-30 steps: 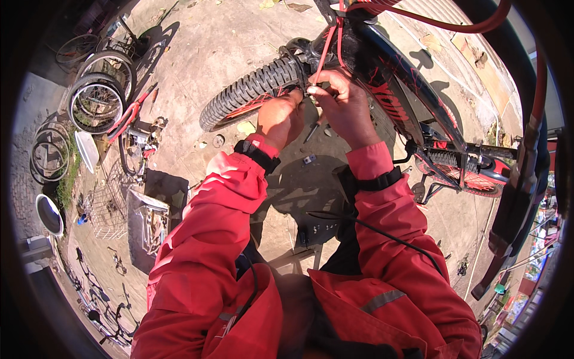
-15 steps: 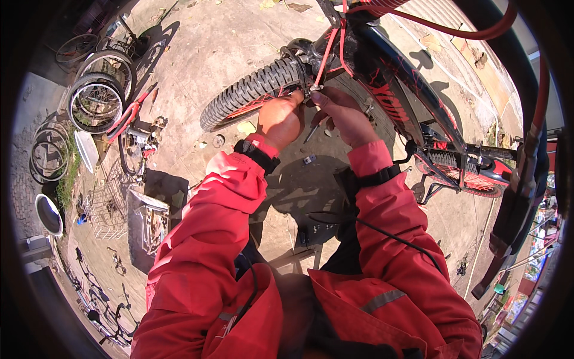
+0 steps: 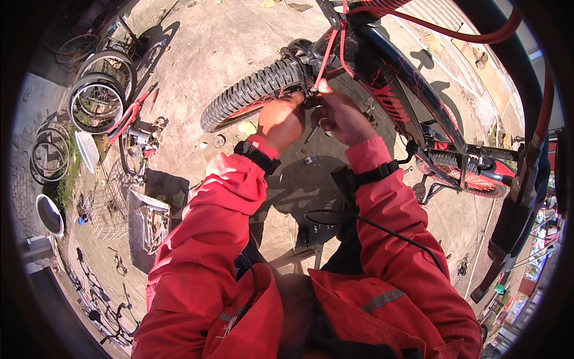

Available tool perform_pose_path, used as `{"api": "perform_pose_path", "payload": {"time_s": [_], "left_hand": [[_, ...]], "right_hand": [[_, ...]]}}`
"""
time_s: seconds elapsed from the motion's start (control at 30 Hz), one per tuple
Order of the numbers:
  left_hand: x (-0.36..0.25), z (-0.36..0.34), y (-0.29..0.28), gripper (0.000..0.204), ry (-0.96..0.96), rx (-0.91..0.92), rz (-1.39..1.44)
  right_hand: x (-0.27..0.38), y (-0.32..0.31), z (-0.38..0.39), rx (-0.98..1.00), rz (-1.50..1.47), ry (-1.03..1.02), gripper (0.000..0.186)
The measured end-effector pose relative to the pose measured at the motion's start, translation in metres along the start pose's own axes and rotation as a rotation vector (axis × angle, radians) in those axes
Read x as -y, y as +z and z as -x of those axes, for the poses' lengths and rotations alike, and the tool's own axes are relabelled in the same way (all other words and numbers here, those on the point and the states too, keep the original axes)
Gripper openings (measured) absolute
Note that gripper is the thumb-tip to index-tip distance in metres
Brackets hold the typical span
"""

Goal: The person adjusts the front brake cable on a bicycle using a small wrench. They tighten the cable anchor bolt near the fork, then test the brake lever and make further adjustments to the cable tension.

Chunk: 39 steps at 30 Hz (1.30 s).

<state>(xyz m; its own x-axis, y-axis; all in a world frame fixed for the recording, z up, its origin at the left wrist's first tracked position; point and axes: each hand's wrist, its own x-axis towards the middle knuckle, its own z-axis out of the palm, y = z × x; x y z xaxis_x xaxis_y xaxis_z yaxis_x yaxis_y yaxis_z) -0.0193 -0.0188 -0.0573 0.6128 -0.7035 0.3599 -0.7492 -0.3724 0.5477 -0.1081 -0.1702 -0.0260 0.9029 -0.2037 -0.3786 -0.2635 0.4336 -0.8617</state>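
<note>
A black and red bicycle [image 3: 391,99] stands ahead and to the right, its knobby front tyre [image 3: 251,90] pointing left. My left hand [image 3: 281,122] is closed at the front brake beside the wheel; what its fingertips pinch is hidden. Close by on the right, my right hand [image 3: 344,116] is also closed, its thumb raised against the lower end of a red cable [image 3: 326,60]. From under its curled fingers sticks a thin grey metal tool [image 3: 311,133], pointing down; its exact kind does not show. Both hands nearly touch at the brake.
Loose wheels [image 3: 95,102] and tyres lie at the far left, near a red-handled tool [image 3: 133,110]. A wire basket [image 3: 107,212] and a box of parts [image 3: 149,227] stand left of my arm. The handlebar [image 3: 532,143] curves down the right side. A black cord [image 3: 394,230] crosses my right sleeve.
My right hand has turned slightly, and its thumb has moved up from the cable end to higher on the red cable. The left hand has barely moved.
</note>
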Motion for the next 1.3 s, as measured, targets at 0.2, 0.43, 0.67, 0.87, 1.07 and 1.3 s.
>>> {"api": "perform_pose_path", "payload": {"time_s": [0.2, 0.43, 0.67, 0.87, 1.07, 1.3], "left_hand": [[0.0, 0.004, 0.004, 0.013, 0.019, -0.02, 0.014], [0.002, 0.009, 0.006, 0.013, 0.021, -0.061, 0.119], [-0.002, 0.012, 0.004, 0.011, -0.103, -0.051, 0.155], [-0.01, 0.011, 0.004, 0.014, -0.265, -0.011, 0.229], [-0.016, 0.012, 0.007, 0.014, -0.317, -0.194, 0.463], [-0.008, -0.005, -0.011, 0.023, -0.064, -0.231, 0.198]], "right_hand": [[-0.004, 0.001, -0.002, -0.019, -0.035, -0.034, 0.045], [-0.008, 0.003, -0.002, -0.048, -0.122, -0.066, 0.043], [-0.009, 0.003, -0.005, -0.047, -0.192, -0.04, 0.04], [-0.006, 0.004, -0.003, -0.049, -0.187, -0.043, 0.039], [-0.004, 0.005, -0.004, -0.042, -0.182, -0.038, 0.036], [-0.004, 0.003, -0.003, -0.037, -0.122, -0.06, 0.035]]}}
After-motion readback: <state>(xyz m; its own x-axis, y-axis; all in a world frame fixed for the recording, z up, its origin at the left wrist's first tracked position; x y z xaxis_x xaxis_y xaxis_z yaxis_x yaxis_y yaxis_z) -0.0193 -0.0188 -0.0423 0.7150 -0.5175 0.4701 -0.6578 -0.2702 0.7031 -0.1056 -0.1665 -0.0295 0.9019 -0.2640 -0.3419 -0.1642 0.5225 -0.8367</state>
